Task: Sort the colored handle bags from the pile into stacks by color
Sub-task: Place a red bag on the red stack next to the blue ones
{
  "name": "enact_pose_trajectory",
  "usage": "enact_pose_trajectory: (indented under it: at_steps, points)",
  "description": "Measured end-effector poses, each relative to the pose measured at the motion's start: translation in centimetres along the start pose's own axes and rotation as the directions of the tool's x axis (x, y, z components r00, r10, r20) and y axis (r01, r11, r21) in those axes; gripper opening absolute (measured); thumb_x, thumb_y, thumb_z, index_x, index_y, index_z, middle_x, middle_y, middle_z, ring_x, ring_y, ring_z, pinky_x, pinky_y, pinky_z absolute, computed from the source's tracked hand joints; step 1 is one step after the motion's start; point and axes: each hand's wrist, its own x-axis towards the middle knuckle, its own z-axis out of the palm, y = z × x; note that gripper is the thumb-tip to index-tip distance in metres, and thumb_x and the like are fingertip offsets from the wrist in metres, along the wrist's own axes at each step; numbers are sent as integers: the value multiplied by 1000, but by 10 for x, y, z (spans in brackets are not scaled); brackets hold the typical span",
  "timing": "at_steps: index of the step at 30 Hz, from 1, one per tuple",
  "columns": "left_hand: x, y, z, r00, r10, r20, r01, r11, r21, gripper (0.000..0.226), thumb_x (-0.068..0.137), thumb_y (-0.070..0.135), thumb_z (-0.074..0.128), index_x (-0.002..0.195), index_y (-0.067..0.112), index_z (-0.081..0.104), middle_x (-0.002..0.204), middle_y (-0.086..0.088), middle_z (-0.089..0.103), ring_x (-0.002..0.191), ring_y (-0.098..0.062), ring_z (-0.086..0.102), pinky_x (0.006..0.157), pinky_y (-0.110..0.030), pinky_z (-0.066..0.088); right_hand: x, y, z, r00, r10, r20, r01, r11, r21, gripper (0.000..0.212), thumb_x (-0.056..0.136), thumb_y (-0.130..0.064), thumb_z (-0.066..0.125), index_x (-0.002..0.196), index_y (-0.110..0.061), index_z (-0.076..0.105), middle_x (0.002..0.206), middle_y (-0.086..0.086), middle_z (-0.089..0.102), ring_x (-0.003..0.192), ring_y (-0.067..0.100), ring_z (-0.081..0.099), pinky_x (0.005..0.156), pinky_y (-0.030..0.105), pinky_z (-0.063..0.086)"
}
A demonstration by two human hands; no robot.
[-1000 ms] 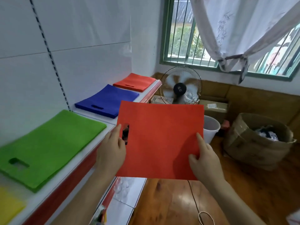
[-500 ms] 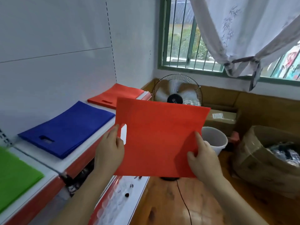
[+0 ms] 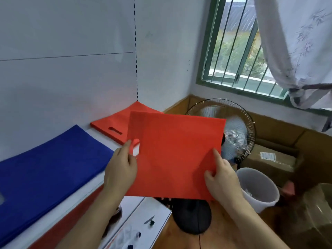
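A flat red non-woven handle bag (image 3: 177, 155) is held in the air in front of the person, above the edge of the white shelf (image 3: 107, 150) and partly covering the stack of red bags (image 3: 115, 125) lying at the shelf's far end. The left hand (image 3: 121, 169) pinches its left edge just below the cut-out handle slot; the right hand (image 3: 221, 178) pinches the lower right corner, thumb on the near face. The sheet looks light, thin and floppy, likely to sag or flutter, so holding two opposite edges keeps it flat. It is nearly square and tilted slightly clockwise, slot end facing left, toward the stack of blue bags (image 3: 48, 168).
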Motion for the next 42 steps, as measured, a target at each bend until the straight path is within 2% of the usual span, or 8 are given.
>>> enact_pose_trajectory:
  at_steps: [5, 10, 14, 19, 23, 27, 34, 42]
  points:
    - [62, -6, 19, 996, -58, -62, 61, 997, 45, 46, 107, 21, 44, 153, 26, 46, 146, -2, 56, 127, -22, 57, 96, -36, 48, 85, -15, 16, 996, -81, -25, 82, 996, 23, 80, 90, -22, 59, 162, -33, 28, 119, 1, 54, 100, 28, 61, 87, 44, 53]
    - [101, -19, 22, 983, -70, -170, 86, 992, 87, 38, 107, 21, 49, 145, 24, 52, 133, 2, 63, 108, -11, 59, 84, -29, 46, 152, -34, 48, 980, -199, 0, 199, 978, 66, 69, 92, -21, 56, 157, -33, 35, 124, -2, 54, 99, 23, 59, 86, 43, 54]
    - [123, -31, 28, 953, -130, -274, 164, 981, 107, 31, 105, 22, 55, 135, 23, 57, 127, 4, 64, 107, -13, 62, 83, -35, 54, 208, -52, 78, 957, -287, 33, 281, 952, 123, 61, 94, -17, 54, 153, -29, 43, 128, -3, 54, 104, 21, 59, 91, 43, 55]
    - [143, -45, 37, 888, -215, -407, 316, 927, 200, 27, 102, 23, 58, 128, 18, 63, 122, 1, 68, 107, -18, 66, 85, -41, 57, 276, -72, 117, 891, -443, 96, 414, 882, 227, 50, 98, -12, 53, 147, -24, 52, 129, -5, 55, 101, 14, 55, 87, 33, 49]
    - [150, -42, 48, 839, -288, -462, 452, 841, 297, 33, 102, 19, 56, 134, 14, 64, 124, -5, 67, 105, -24, 66, 80, -39, 54, 329, -84, 152, 810, -568, 146, 523, 812, 258, 45, 97, -12, 56, 141, -20, 60, 128, -2, 59, 109, 24, 62, 94, 43, 55]
    - [154, -40, 56, 797, -377, -473, 565, 742, 361, 43, 101, 19, 55, 143, 13, 60, 128, -8, 65, 113, -27, 61, 86, -41, 54, 357, -94, 183, 734, -647, 208, 592, 759, 271, 44, 99, -15, 54, 142, -18, 59, 132, -1, 59, 117, 26, 60, 98, 47, 54]
    - [151, -41, 67, 743, -442, -503, 662, 598, 452, 41, 101, 25, 55, 138, 11, 62, 126, -6, 61, 108, -25, 57, 85, -38, 52, 374, -96, 222, 677, -681, 279, 662, 729, 173, 44, 95, -18, 59, 139, -12, 64, 133, 9, 65, 119, 37, 55, 102, 49, 50]
    - [155, -37, 74, 708, -507, -492, 707, 507, 494, 46, 99, 56, 50, 121, 17, 63, 110, -3, 65, 101, -25, 56, 77, -38, 50, 372, -99, 222, 668, -647, 368, 666, 740, 92, 58, 98, -51, 56, 141, -13, 59, 147, 7, 57, 134, 34, 50, 106, 47, 48]
